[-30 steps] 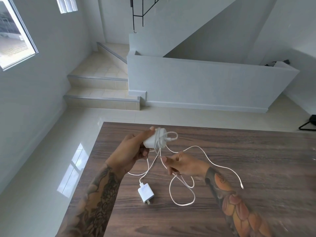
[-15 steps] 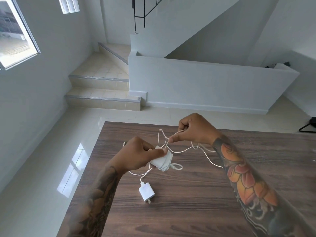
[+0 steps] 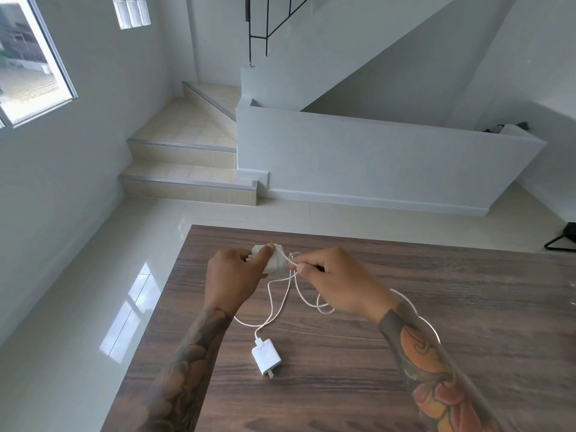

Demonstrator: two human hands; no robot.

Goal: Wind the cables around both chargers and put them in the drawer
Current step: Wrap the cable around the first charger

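White-walled room with tiled steps behind; dark wood table in front. Left hand curled round the first charger, held just above the table's far edge with several turns of its cable already around the body. Right hand pinching that cable right beside the charger, thumb and forefinger closed on the strand. Half a second back, raised higher and further out with the strand drawn up; now brought down and in against the charger, so another turn looks freshly laid on. Slack noticeably shorter than a second ago, though loose loops remain, hanging below both hands and trailing off past the right forearm. Probably a few more wraps needed before tucking the end. Second charger lying flat on the table near the front, between the forearms, plugged into its own cable and not yet wound. No drawer visible.
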